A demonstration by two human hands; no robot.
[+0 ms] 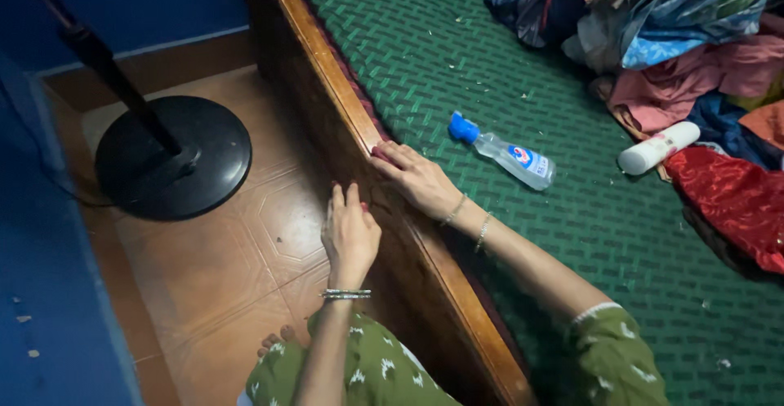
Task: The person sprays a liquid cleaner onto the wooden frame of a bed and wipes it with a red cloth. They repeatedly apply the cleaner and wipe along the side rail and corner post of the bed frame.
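My left hand (349,233) lies flat against the outer side of a wooden bed frame (327,71), fingers together and pointing up. My right hand (416,179) rests on the frame's top rail, fingertips curled over its outer edge, holding nothing else. Both wrists carry thin bangles. A green woven mat (457,55) covers the bed just beyond the rail. A small clear plastic bottle (510,154) with a blue cap lies on its side on the mat, a short way right of my right hand.
A black round fan base (175,161) with its pole stands on the brown tiled floor at left. A white cylindrical container (657,148) and a heap of coloured clothes (694,55) lie on the bed at right. Blue wall at far left.
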